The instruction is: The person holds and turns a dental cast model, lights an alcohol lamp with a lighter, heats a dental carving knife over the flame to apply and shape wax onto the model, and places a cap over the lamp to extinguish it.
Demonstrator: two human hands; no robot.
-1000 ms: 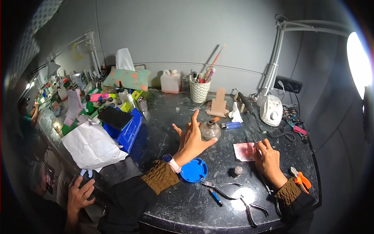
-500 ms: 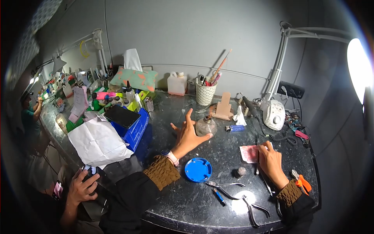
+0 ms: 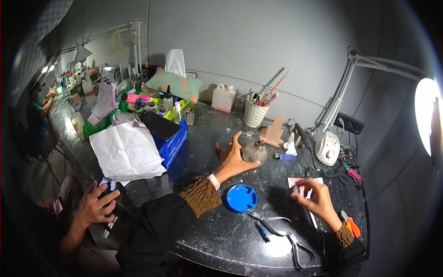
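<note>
My left hand [image 3: 234, 159] is open, thumb and index finger spread around the near left side of a round glass burner [image 3: 254, 153]; whether they touch it is unclear. No flame shows at its top. My right hand [image 3: 318, 201] pinches a small, round, greyish cap [image 3: 295, 189] above the desk, beside a pink-stained paper [image 3: 304, 181]. A thin metal tool [image 3: 313, 219] lies below that hand, partly hidden. A round blue lid [image 3: 241, 198] rests between my hands.
Pliers [image 3: 295, 249], a blue pen-like tool [image 3: 263, 231] and orange-handled cutters [image 3: 353, 226] lie near the front. Behind stand a blue lighter [image 3: 284, 157], brush cup [image 3: 256, 114] and white machine [image 3: 327, 148]. A co-worker's hand [image 3: 96, 205] is at lower left.
My right hand has left the thin tool on the desk and lifted the small round cap from its place. The orange flame seen earlier on the burner no longer shows. The view has shifted left.
</note>
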